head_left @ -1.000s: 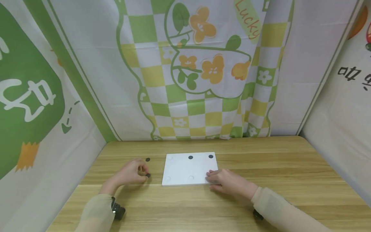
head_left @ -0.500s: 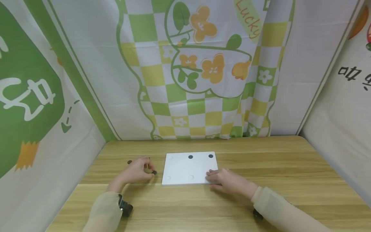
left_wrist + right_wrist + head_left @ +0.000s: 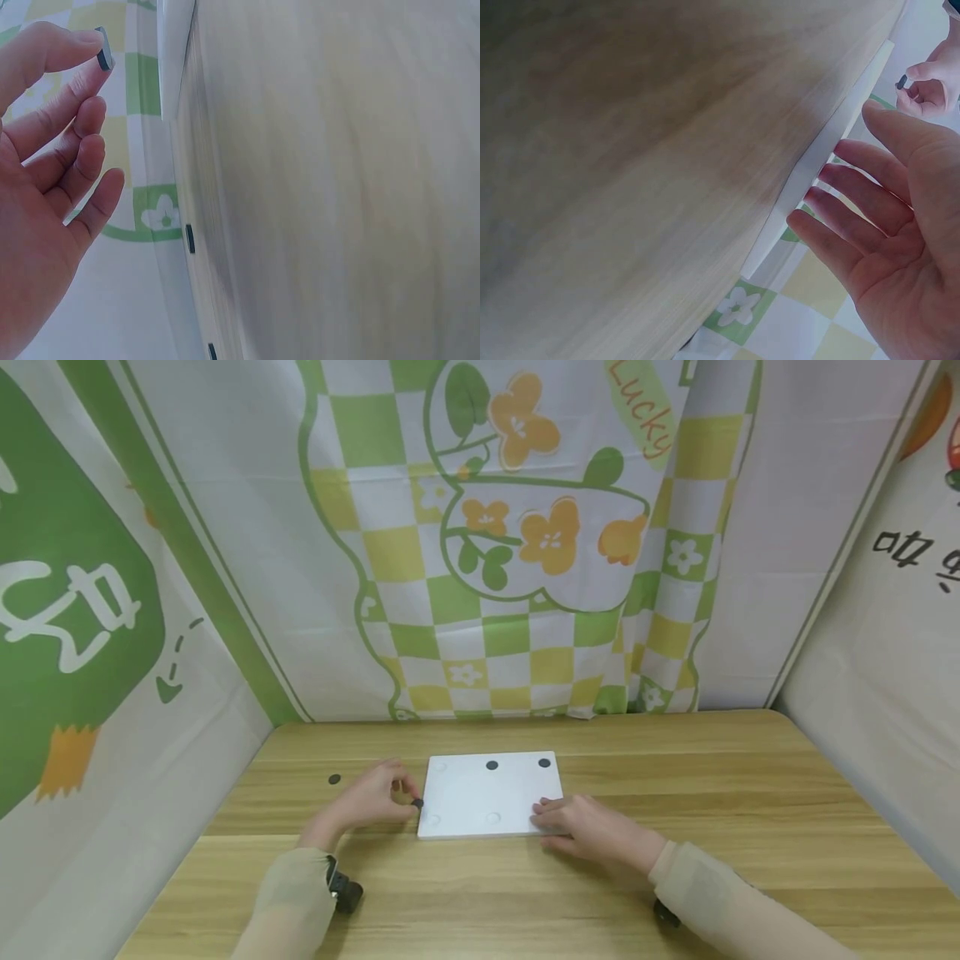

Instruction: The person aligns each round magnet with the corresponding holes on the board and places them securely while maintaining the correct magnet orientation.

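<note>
Between thumb and index finger, my left hand (image 3: pixel 377 795) pinches a small dark round disc (image 3: pixel 104 49), held on edge. In the head view it is right at the left edge of a thin white board (image 3: pixel 465 793). Dark discs fill two round spots in the board's back row, one in the middle (image 3: pixel 492 765) and one at the right (image 3: pixel 544 762). Pale round spots show at the back left, front left and front middle. My right hand (image 3: pixel 588 827) rests on the board's front right corner with relaxed fingers, covering that corner.
A loose dark disc (image 3: pixel 334 779) lies on the wooden table (image 3: pixel 675 777) behind my left wrist. Two discs show on the table in the left wrist view, the nearer to the board (image 3: pixel 190 238) being hidden in the head view. A patterned curtain (image 3: pixel 495 568) hangs behind the table.
My left hand has moved right with the pinched disc, from the table to the board's left edge, uncovering one loose disc and covering another. My right hand and the board have stayed put.
</note>
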The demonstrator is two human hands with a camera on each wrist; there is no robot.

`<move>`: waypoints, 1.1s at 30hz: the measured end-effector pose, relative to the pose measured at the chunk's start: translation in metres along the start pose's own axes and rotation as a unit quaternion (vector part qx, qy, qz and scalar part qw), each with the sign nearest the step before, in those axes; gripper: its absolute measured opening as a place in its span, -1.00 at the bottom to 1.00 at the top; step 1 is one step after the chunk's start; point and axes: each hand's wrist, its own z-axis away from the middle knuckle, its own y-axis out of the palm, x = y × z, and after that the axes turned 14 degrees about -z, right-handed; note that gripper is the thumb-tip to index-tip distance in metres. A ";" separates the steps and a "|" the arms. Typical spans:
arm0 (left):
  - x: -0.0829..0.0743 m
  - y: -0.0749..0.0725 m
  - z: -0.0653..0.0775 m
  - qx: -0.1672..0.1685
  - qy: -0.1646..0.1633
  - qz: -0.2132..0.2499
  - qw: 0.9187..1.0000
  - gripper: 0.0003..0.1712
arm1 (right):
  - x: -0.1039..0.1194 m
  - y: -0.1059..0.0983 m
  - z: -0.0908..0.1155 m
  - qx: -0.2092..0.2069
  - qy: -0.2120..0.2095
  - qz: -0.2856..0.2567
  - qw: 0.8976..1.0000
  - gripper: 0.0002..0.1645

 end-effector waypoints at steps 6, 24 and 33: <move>-0.008 0.003 -0.007 0.002 0.003 0.015 1.000 -0.82 | 0.000 -0.001 0.000 -0.002 -0.002 0.005 1.000 -0.60; -0.029 0.008 -0.025 0.021 0.014 0.032 0.999 -0.86 | -0.002 -0.001 0.000 -0.002 -0.011 0.011 1.000 -0.60; -0.038 0.014 -0.034 0.029 0.000 0.055 0.998 -0.85 | -0.003 0.000 0.000 0.001 -0.005 0.011 1.000 -0.59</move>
